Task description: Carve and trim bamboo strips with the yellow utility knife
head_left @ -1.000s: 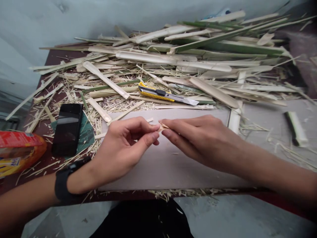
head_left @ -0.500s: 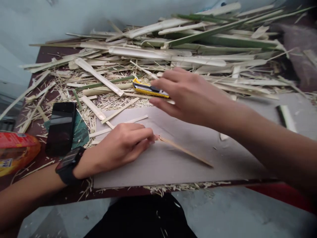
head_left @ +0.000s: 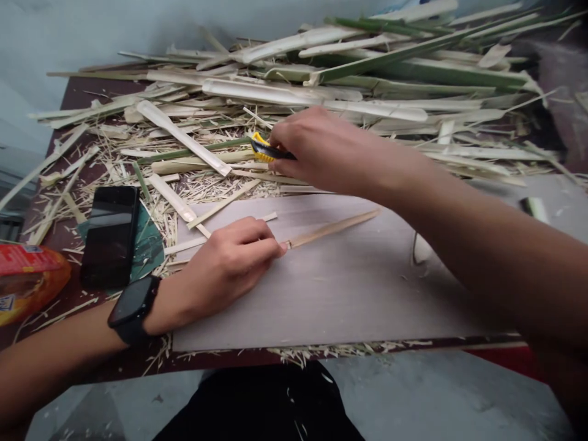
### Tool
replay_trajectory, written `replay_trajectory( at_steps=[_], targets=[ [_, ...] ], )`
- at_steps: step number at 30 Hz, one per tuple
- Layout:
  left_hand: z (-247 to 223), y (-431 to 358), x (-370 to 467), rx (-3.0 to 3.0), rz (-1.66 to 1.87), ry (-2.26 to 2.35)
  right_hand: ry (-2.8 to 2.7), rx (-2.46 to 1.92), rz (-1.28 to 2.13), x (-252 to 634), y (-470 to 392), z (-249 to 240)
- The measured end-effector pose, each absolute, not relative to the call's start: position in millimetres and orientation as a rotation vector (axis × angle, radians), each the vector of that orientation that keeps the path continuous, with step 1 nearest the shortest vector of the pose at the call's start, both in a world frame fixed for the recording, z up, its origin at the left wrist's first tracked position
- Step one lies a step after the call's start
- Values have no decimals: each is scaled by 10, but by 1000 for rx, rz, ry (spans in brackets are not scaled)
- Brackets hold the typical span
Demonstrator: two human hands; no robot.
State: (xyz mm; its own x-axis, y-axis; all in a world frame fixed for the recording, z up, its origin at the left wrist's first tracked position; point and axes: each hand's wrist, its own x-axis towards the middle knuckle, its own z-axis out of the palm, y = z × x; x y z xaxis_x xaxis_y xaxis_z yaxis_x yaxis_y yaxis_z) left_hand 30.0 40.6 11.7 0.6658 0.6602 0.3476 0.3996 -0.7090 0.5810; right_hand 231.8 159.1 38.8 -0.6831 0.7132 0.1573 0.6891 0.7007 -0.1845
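My left hand (head_left: 234, 254) pinches one end of a thin pale strip (head_left: 335, 228), which slants up to the right over the grey board (head_left: 321, 300). Farther back, my right hand (head_left: 312, 144) has its fingers closed round a yellow and black utility knife (head_left: 263, 149). The knife's yellow end sticks out to the left of the fingers, and the rest is partly hidden by the hand. Beneath and behind the knife lie wood shavings and split strips.
A heap of pale and green strips (head_left: 367, 110) covers the back of the dark table (head_left: 80, 98). On the left are a black phone (head_left: 110, 236), a green mat (head_left: 149, 239) and a red-orange packet (head_left: 32, 278). A short piece (head_left: 535, 209) lies at the right.
My right hand has closed on the knife and shifted slightly left. The strip in my left hand has swung from slanting down to the right to slanting up to the right.
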Motion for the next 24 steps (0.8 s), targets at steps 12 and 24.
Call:
replay_trajectory(
  at_steps=[12,24],
  targets=[
    [-79,420,338,2637,753,836,-1311,-861,1529,2099,1065,641],
    [-74,398,349,2691,727,777,-1021,-711,1352,1730,999,460]
  ],
)
